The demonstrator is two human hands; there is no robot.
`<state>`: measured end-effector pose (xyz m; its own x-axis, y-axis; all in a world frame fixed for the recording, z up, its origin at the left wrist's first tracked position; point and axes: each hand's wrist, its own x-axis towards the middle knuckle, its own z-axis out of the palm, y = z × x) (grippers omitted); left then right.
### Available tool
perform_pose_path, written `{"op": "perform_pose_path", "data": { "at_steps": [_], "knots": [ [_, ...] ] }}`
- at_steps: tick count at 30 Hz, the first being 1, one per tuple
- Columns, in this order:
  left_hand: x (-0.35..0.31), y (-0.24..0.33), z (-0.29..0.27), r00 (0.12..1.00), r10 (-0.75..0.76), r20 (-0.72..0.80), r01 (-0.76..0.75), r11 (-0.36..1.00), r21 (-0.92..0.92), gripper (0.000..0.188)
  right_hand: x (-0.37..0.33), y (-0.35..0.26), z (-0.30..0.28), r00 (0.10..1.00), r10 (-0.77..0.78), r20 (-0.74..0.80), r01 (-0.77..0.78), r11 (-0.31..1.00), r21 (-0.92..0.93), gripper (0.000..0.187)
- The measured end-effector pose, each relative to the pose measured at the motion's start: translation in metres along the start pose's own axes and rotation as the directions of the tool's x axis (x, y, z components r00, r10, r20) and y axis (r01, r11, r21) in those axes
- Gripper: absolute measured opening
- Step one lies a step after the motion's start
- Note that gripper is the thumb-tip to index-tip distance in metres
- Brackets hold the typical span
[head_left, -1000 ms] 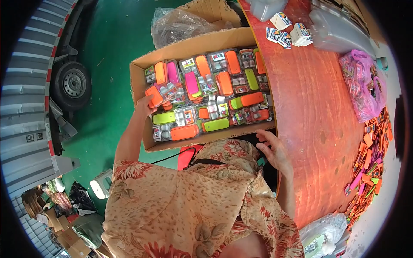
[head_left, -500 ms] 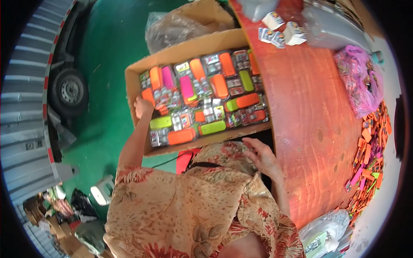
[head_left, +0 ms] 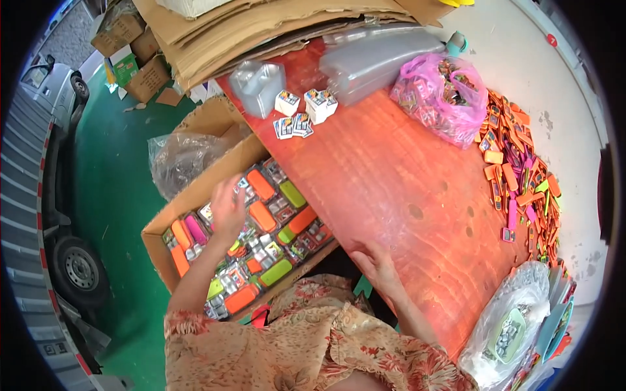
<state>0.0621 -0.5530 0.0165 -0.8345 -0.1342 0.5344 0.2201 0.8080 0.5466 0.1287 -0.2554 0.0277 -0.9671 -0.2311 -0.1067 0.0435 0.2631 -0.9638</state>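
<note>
A cardboard box [head_left: 164, 221] holds rows of clear plastic packs with orange, green and pink lidded cases, such as an orange case [head_left: 263, 216] and a green case [head_left: 276, 272]. My left hand [head_left: 228, 205] is over the far middle of the box, its fingers bent loosely down at the packs. It seems to hold nothing, though its fingertips are partly hidden. My right hand [head_left: 378, 264] rests at the near left edge of the red wooden table [head_left: 391, 195]. Its thumb and fingers are apart, and nothing is in it.
On the table stand small card stacks [head_left: 319, 104], clear plastic trays [head_left: 385, 62] and a pink bag [head_left: 443, 98] of small packets. Loose colourful cases [head_left: 515, 182] pile along the right side. Flattened cardboard [head_left: 261, 32] lies beyond. A clear bag [head_left: 499, 319] holds a green tray.
My view has turned right toward the table. My left hand has moved from the box's left wall to its far middle. My right hand has shifted from beside my lap to the table edge.
</note>
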Motion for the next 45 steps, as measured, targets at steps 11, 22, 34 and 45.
{"op": "perform_pose_path", "data": {
  "at_steps": [11,22,34,45],
  "knots": [
    [0.215,-0.076,0.092,0.358,-0.74,0.569,0.876,0.055,-0.48,0.084,-0.027,0.057,-0.022,0.895,-0.025,-0.445,-0.002,0.998,-0.059,0.013],
    [0.209,-0.102,0.087,0.44,-0.539,0.718,0.896,0.311,-0.315,0.068,-0.019,0.048,-0.016,0.848,-0.227,-0.48,0.034,0.925,-0.378,0.012],
    [0.176,-0.116,0.05,0.543,-0.544,0.639,0.777,0.039,-0.628,0.042,-0.016,0.045,-0.009,0.865,-0.31,-0.394,0.093,0.871,-0.482,0.014],
    [0.058,-0.001,0.025,0.67,-0.301,0.678,0.742,0.31,-0.595,0.057,-0.026,0.063,-0.023,0.839,-0.1,-0.534,0.008,0.985,-0.172,0.009]
  ]
}}
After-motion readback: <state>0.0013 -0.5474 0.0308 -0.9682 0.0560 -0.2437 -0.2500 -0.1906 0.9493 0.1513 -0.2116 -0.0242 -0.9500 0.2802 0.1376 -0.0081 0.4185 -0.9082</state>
